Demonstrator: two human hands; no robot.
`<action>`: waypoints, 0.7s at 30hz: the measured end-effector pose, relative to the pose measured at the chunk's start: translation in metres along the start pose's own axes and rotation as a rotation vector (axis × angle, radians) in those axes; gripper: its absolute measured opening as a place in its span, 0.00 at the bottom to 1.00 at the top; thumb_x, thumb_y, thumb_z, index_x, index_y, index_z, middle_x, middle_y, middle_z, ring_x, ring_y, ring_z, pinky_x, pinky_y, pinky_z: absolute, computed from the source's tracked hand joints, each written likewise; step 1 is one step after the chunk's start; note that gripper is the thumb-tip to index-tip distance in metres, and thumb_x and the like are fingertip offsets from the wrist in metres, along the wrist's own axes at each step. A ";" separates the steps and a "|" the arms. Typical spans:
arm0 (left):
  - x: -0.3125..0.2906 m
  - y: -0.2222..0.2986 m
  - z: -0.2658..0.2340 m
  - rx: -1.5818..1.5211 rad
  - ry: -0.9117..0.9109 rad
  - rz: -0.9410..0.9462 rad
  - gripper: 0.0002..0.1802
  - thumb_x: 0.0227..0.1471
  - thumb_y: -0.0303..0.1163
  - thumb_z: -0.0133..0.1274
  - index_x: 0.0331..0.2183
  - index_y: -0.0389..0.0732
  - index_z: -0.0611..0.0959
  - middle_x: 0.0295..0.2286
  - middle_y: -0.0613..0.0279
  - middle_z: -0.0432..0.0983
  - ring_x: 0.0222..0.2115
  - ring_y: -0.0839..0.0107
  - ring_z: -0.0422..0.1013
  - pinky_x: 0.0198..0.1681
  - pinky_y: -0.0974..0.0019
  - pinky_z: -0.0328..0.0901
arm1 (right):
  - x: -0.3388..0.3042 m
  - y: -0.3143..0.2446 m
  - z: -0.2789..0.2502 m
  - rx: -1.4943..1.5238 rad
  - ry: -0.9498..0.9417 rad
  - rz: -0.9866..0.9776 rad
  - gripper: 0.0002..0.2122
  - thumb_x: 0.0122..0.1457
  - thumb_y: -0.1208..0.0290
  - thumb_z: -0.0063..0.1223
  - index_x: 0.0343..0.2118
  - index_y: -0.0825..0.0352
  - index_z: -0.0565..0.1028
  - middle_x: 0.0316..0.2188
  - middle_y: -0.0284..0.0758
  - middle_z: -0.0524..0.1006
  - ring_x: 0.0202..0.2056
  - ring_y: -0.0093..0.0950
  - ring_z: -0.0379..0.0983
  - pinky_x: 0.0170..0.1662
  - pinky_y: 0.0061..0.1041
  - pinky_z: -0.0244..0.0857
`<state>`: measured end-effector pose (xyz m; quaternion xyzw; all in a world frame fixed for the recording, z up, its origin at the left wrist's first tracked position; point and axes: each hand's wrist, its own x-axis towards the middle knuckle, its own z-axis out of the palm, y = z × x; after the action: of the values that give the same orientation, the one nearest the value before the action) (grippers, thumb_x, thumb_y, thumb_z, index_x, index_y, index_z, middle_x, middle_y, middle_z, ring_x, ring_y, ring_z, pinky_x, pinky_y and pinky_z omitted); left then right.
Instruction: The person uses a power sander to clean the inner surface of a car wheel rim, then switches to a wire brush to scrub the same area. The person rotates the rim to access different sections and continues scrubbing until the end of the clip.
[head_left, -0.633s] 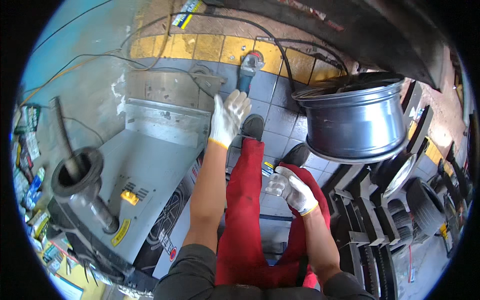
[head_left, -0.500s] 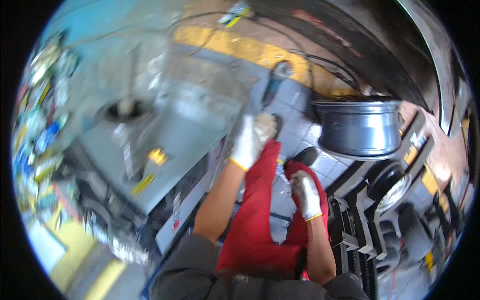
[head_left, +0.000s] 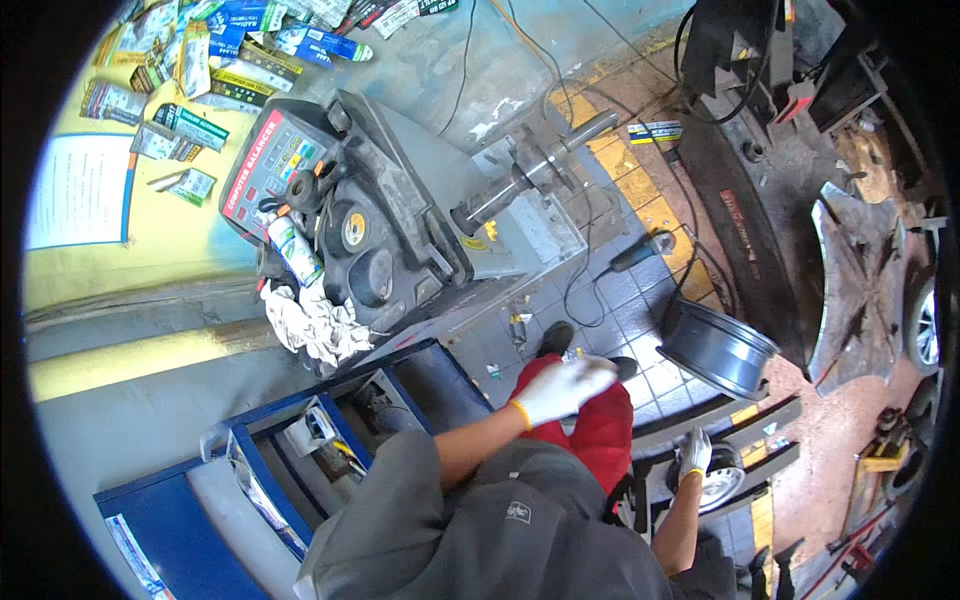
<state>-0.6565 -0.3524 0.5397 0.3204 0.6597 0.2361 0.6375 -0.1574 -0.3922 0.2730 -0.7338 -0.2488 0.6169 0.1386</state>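
Note:
My left hand [head_left: 565, 385], in a white glove with a yellow cuff, is stretched out flat over my red trousers [head_left: 600, 430]; it is motion-blurred and holds nothing. My right hand [head_left: 693, 452], gloved the same way, hangs lower right with fingers apart, right beside a silver wheel rim [head_left: 725, 485] standing among dark tyre racks; whether they touch is unclear. A dark grey wheel rim [head_left: 715, 350] lies on the tiled floor just right of my shoes [head_left: 555, 338].
A grey wheel balancer [head_left: 400, 200] with a protruding steel shaft [head_left: 530, 175] and a control panel stands ahead. White rags [head_left: 315, 322] lie at its base. A blue cabinet [head_left: 250, 470] is at lower left. An angle grinder [head_left: 645, 245] with its cable lies on the floor.
The view has swung left and pulled back, bringing the balancer's panel and the blue cabinet in. My left hand has dropped from reaching forward to over my trousers. The dark rim now looks farther away.

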 end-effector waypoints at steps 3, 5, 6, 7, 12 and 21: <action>-0.035 -0.022 -0.056 0.134 0.312 0.101 0.23 0.74 0.42 0.59 0.61 0.38 0.84 0.51 0.58 0.87 0.53 0.71 0.80 0.61 0.63 0.72 | -0.060 -0.071 0.033 0.154 0.031 0.094 0.15 0.74 0.53 0.55 0.48 0.61 0.82 0.42 0.31 0.84 0.38 0.25 0.78 0.42 0.29 0.70; -0.061 -0.030 -0.102 0.073 0.526 0.099 0.22 0.72 0.43 0.61 0.57 0.38 0.87 0.50 0.52 0.88 0.52 0.65 0.82 0.61 0.60 0.73 | -0.075 -0.096 0.047 0.074 -0.026 0.092 0.15 0.74 0.53 0.57 0.49 0.61 0.82 0.39 0.30 0.84 0.34 0.23 0.78 0.38 0.27 0.70; -0.084 0.007 -0.125 0.173 0.682 0.114 0.21 0.71 0.42 0.62 0.55 0.37 0.87 0.48 0.51 0.88 0.50 0.63 0.82 0.59 0.59 0.73 | -0.070 -0.089 0.051 0.056 -0.051 0.121 0.15 0.74 0.53 0.58 0.49 0.61 0.82 0.37 0.30 0.84 0.33 0.23 0.77 0.37 0.27 0.70; -0.102 0.020 -0.152 0.371 0.861 0.183 0.20 0.71 0.42 0.62 0.55 0.37 0.87 0.48 0.51 0.88 0.49 0.63 0.82 0.57 0.60 0.73 | -0.071 -0.087 0.061 0.127 -0.013 0.109 0.15 0.74 0.53 0.59 0.46 0.62 0.81 0.33 0.29 0.82 0.31 0.21 0.77 0.35 0.26 0.70; -0.148 0.050 -0.303 0.380 1.623 0.351 0.26 0.70 0.50 0.62 0.49 0.33 0.87 0.43 0.42 0.87 0.42 0.48 0.83 0.51 0.49 0.75 | -0.083 -0.103 0.108 0.218 -0.059 0.037 0.16 0.73 0.54 0.59 0.51 0.62 0.81 0.41 0.36 0.86 0.32 0.29 0.81 0.35 0.31 0.73; -0.066 0.024 -0.479 0.908 0.750 -0.380 0.29 0.61 0.47 0.51 0.48 0.36 0.93 0.54 0.38 0.85 0.59 0.41 0.79 0.64 0.48 0.72 | -0.135 -0.136 0.183 -0.017 -0.225 -0.023 0.21 0.73 0.54 0.58 0.58 0.67 0.80 0.43 0.38 0.86 0.35 0.27 0.80 0.38 0.28 0.73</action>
<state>-1.1304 -0.3373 0.6387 0.3319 0.9189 -0.0895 0.1933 -0.3782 -0.3696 0.4188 -0.6580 -0.2765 0.6916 0.1107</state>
